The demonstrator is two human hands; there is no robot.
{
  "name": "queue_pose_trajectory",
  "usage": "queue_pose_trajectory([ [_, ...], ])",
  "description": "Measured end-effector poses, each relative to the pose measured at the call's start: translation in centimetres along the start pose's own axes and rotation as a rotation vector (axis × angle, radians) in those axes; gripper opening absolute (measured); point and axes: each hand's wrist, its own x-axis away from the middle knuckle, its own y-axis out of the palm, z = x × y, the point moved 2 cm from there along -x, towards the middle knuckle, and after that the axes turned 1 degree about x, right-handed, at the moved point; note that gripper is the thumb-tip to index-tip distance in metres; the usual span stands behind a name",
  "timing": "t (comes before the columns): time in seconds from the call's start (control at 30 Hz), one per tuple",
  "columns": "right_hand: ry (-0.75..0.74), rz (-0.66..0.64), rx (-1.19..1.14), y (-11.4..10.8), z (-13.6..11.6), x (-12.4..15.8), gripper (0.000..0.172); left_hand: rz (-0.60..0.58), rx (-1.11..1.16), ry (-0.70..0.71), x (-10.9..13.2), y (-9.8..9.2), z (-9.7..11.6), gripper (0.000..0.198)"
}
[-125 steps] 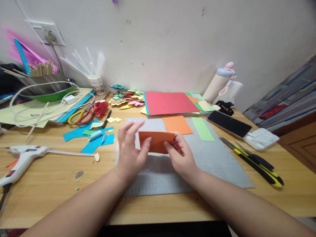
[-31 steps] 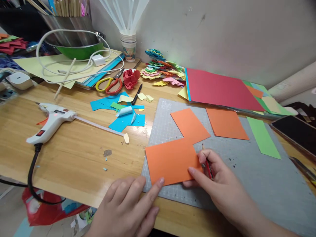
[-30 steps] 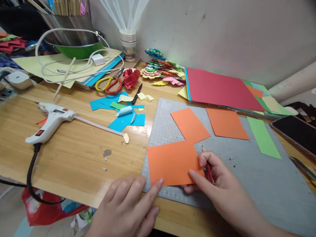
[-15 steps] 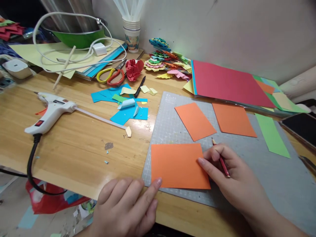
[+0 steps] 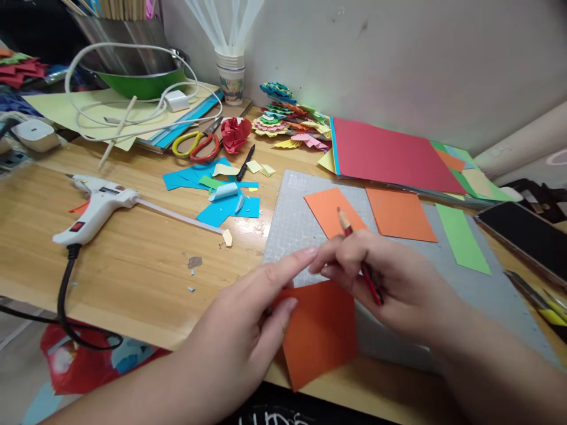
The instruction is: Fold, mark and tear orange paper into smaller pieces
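Observation:
An orange sheet of paper (image 5: 319,336) hangs tilted up off the cutting mat at the table's front edge. Its upper left corner is pinched between the thumb and fingers of my left hand (image 5: 248,319). My right hand (image 5: 376,271) is closed around a red pencil (image 5: 371,282), its sharpened tip pointing up and away. The right fingertips meet at the sheet's top edge, close to my left forefinger; whether they grip the paper I cannot tell. Beyond them, two more orange pieces (image 5: 401,215) and a green strip (image 5: 463,239) lie on the grey cutting mat (image 5: 283,236).
A white glue gun (image 5: 100,203) with a glue stick lies at left, its black cord trailing off the table. Blue paper scraps (image 5: 228,209), scissors (image 5: 197,144) and a black pen (image 5: 245,162) sit mid-table. A red sheet stack (image 5: 390,153) lies behind; a dark phone (image 5: 527,239) is at right.
The near orange sheet has come up off the mat and tilted, with my left hand now pinching its corner. My right hand has moved left and up with the pencil.

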Motion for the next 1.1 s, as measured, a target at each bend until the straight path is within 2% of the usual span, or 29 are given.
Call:
queue_pose_trajectory([
  [0.07,0.011,0.106,-0.065,0.1,0.5,0.0,0.021,0.085,0.148,-0.087,0.2,0.2,-0.4,0.036],
  [0.13,0.062,0.093,-0.086,0.1,1.7,0.4,0.021,0.162,0.301,-0.171,0.8,0.3,-1.0,0.018],
  [0.2,0.149,0.021,-0.012,0.1,3.0,1.1,0.022,0.186,0.343,-0.198,1.4,0.5,-1.4,0.014],
  [0.27,0.202,-0.031,0.107,0.2,3.9,1.7,0.023,0.176,0.204,-0.134,2.1,0.6,-1.6,0.014],
  [0.43,0.272,-0.122,0.230,0.2,4.6,2.0,0.023,0.290,-0.499,0.289,4.8,0.3,-1.8,0.028],
  [0.5,0.283,-0.156,0.257,0.2,4.8,1.9,0.023,0.287,-0.620,0.350,5.6,0.3,-2.3,0.028],
  [0.63,0.252,-0.150,0.299,0.4,5.0,1.9,0.022,0.252,-0.706,0.348,6.2,0.7,-3.2,0.028],
  [0.83,0.233,-0.155,0.370,0.9,4.9,2.9,0.023,0.228,-0.735,0.366,5.7,0.8,-3.2,0.025],
  [1.1,0.107,-0.066,0.444,1.1,5.5,3.6,0.023,0.207,-0.774,0.394,5.2,0.5,-3.1,0.020],
])
